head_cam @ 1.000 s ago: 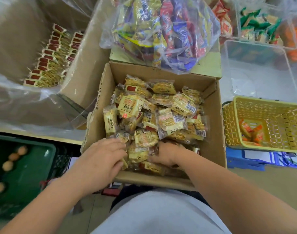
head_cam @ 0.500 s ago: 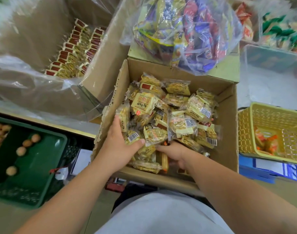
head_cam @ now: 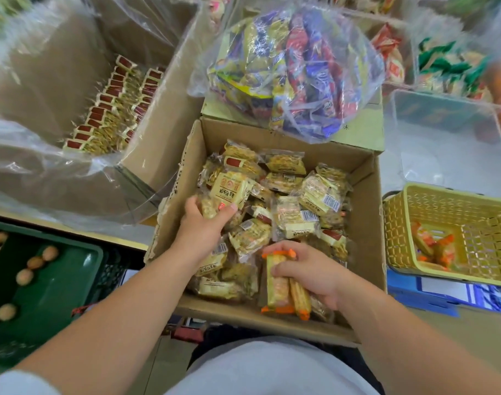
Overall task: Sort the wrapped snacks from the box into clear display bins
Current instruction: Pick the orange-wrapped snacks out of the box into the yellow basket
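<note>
An open cardboard box (head_cam: 366, 252) in front of me holds several yellow wrapped snacks (head_cam: 320, 192). My left hand (head_cam: 203, 226) reaches into the box's left side and grips a yellow snack packet (head_cam: 209, 208) between thumb and fingers. At the box's near edge my right hand (head_cam: 309, 272) holds two long snack packets with orange ends (head_cam: 277, 289), lifted clear of the pile. An empty clear display bin (head_cam: 448, 143) stands at the right rear.
A yellow mesh basket (head_cam: 400, 232) with orange-ended packets sits right of the box. A clear bag of blue and red snacks (head_cam: 295, 67) lies behind it. Left is a plastic-lined carton of red-labelled packets (head_cam: 112, 109). A green crate (head_cam: 44, 286) with round nuts is at lower left.
My left hand moved forward along the box's left side and took hold of a yellow packet. My right hand pulled two orange-ended packets out from under the pile.
</note>
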A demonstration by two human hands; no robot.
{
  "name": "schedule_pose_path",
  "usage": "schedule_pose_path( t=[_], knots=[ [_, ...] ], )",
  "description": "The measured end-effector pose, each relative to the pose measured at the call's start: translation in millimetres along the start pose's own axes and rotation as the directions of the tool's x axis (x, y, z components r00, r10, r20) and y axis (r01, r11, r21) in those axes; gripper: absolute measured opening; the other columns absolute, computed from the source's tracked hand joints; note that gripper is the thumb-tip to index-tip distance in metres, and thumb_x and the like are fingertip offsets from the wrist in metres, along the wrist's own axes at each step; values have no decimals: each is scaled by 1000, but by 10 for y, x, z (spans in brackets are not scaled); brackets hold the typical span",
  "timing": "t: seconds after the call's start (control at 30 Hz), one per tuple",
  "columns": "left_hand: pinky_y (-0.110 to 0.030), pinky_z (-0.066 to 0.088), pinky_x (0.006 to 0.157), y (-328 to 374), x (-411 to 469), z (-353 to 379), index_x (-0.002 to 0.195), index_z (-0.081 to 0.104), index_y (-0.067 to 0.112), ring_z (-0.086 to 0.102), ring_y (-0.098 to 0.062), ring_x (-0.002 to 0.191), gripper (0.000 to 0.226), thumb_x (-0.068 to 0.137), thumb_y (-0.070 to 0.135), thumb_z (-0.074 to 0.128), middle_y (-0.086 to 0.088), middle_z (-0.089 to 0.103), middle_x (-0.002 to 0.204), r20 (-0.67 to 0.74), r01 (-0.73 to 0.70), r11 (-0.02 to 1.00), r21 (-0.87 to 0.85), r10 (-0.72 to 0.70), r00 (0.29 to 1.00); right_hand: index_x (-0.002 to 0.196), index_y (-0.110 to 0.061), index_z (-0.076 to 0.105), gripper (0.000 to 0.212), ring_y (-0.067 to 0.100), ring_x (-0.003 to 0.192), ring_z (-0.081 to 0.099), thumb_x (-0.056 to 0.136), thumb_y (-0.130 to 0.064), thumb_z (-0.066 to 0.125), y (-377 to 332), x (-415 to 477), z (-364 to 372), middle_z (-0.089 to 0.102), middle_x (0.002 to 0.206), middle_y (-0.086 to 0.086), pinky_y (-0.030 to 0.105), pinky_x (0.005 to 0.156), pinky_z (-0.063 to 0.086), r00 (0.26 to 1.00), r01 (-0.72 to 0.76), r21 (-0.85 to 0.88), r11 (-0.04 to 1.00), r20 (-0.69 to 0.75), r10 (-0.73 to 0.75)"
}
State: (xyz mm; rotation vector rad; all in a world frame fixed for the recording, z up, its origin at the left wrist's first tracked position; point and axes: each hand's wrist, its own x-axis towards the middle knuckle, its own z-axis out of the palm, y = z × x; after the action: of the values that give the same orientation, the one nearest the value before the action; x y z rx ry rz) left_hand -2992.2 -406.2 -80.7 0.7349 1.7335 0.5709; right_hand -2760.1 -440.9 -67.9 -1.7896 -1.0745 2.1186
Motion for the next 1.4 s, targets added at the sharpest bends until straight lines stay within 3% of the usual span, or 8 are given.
schedule_pose_path(
  t=[0.2,0.37,0.57,0.73,0.83,0.93,1.17,1.4],
  knots=[
    [-60,42,112,54,124,140,154,28,49,43,-35,139,117,52,92,68,-4,30,159,39,6,962,275,-18,999,106,-36,72,36,35,92,73,79,-16,84,-230,-453,-381,69,107,15,55,79,62,966,179,-29,983,-183,-182],
    [-59,41,112,12,-112,398,150,29,45,49,-30,137,109,57,92,64,4,39,160,278,-208,821,532,63,959,100,-40,69,39,16,73,73,81,-9,81,-488,-403,-410,70,95,3,36,60,62,865,300,-202,932,-354,-355],
    [-67,-6,122,-92,-440,477,157,8,52,24,-32,155,113,60,104,34,-10,23,169,530,-500,370,783,24,848,140,-43,50,71,11,120,53,79,-16,74,-885,-46,-260,49,138,-9,24,90,43,781,323,-792,518,-86,-619],
    [-60,7,126,-41,-457,195,150,30,60,41,-15,145,89,68,91,47,15,49,154,676,-585,510,631,9,737,154,-42,33,79,24,127,55,88,-20,69,-993,241,-141,47,153,2,40,99,52,946,164,-958,235,86,-313],
    [-42,58,93,76,-381,24,98,72,41,67,-1,95,35,78,69,66,22,72,97,489,-476,711,517,211,846,147,-41,44,65,16,102,61,90,-25,69,-898,241,-174,64,127,-4,33,86,55,957,188,-945,269,114,-268],
    [-26,51,71,262,-196,-49,89,63,38,62,0,86,24,82,60,65,21,65,91,237,-497,705,506,441,866,136,-43,53,55,13,90,59,86,-29,72,-671,147,-213,62,113,-9,27,70,48,969,228,-923,310,182,-169],
    [-45,35,115,718,497,411,152,43,29,35,-24,144,77,88,70,57,3,42,158,441,-615,339,712,465,767,127,-37,63,45,10,104,61,84,-26,71,-374,-110,-406,65,120,-13,33,92,53,956,284,-851,443,215,-200],
    [-72,12,115,585,529,712,161,24,30,25,-40,142,83,91,59,56,-2,58,140,496,-450,-210,868,308,812,124,-37,62,39,1,87,60,87,-30,74,-1012,-158,-904,62,103,-19,25,81,50,763,323,-775,544,-127,-634]
  ],
)
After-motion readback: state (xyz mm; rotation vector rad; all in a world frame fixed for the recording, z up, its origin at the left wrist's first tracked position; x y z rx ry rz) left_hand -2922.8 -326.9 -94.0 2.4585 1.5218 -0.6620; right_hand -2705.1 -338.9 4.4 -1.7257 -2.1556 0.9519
